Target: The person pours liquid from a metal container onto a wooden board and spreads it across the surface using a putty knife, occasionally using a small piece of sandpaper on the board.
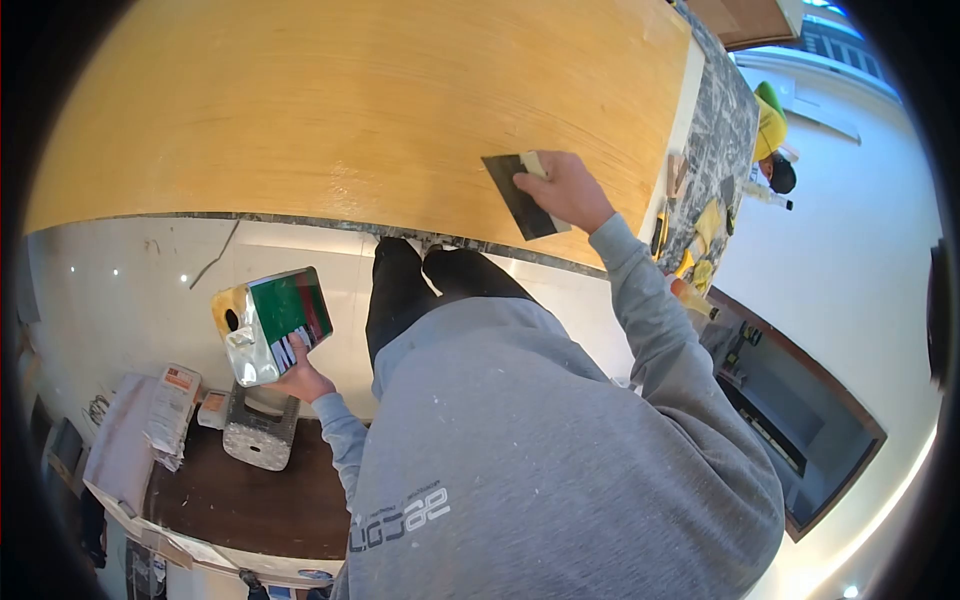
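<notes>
The right hand [568,190] is closed over the pale top edge of a flat dark spreader [518,200], with the fingers folded on it. The blade lies on the wooden board [330,110], near the board's right end and a little above its near edge. The blade comes out of the hand to the left and downward, so the grip sits at its upper right corner and most of the blade is free.

The left hand [300,380] carries a tin can [270,325] from below, with the fingers closed on its lower edge. The can is tilted, with its round opening turned to the upper left. It is off the board, below the near edge and toward the left half, well apart from the spreader.

In my judgement the spreading goes best with the blade at a low angle and with even pressure across its whole width. The strokes should be long, follow the grain of the board and overlap a little. Because the grip is at one corner, the far corner of the blade may lift, so the fingers should press more to the middle. The can should be kept level while it is off the board, so that nothing runs from the opening.

Below the board's near edge, at the left, a second can [260,435] stands on a brown table [250,505].
</notes>
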